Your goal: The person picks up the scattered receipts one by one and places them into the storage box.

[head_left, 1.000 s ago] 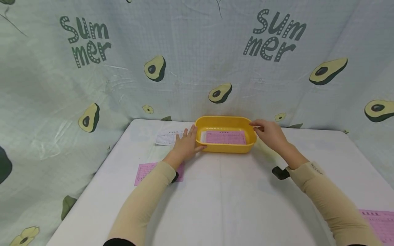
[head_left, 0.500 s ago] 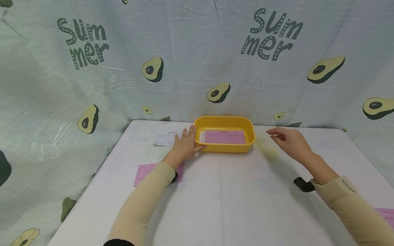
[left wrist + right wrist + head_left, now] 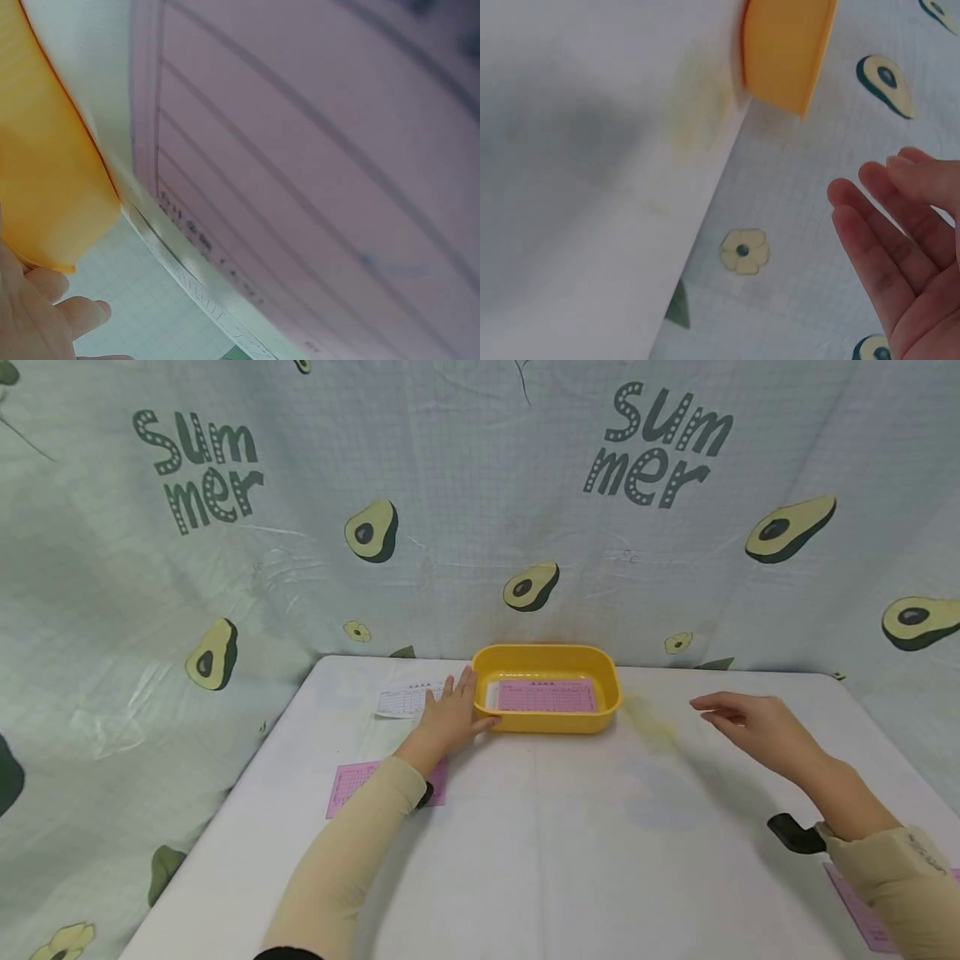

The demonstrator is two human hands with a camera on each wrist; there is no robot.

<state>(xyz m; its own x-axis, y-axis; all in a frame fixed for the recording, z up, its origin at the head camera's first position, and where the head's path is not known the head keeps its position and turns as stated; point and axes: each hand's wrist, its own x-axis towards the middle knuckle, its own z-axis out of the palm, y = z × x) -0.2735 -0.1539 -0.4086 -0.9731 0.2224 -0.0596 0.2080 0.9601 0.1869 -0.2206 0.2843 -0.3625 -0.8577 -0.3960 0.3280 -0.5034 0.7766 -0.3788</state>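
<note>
A yellow plastic basin (image 3: 551, 722) stands at the back middle of the table. Inside it lies a pink printed slip (image 3: 547, 696) on top of a white one, whose left edge peeks out. My left hand (image 3: 447, 718) rests against the basin's left end, fingers spread along the side and thumb at the front corner. The left wrist view has the fingertips (image 3: 88, 316) right at the yellow rim. To the right of the basin, my right hand (image 3: 757, 727) hovers over the table, fingers loosely bent, holding nothing; its palm side faces the right wrist camera.
A white printed slip (image 3: 401, 700) lies left of the basin. Nearer, a second pink slip (image 3: 352, 785) is partly covered by my left forearm. Another pink slip (image 3: 858, 910) shows beneath the right sleeve. An avocado-print curtain (image 3: 450, 460) hangs directly behind the table.
My right hand has left the basin's right rim and moved right, away from it, with nothing in its fingers. The left hand stays at the basin's left end.
</note>
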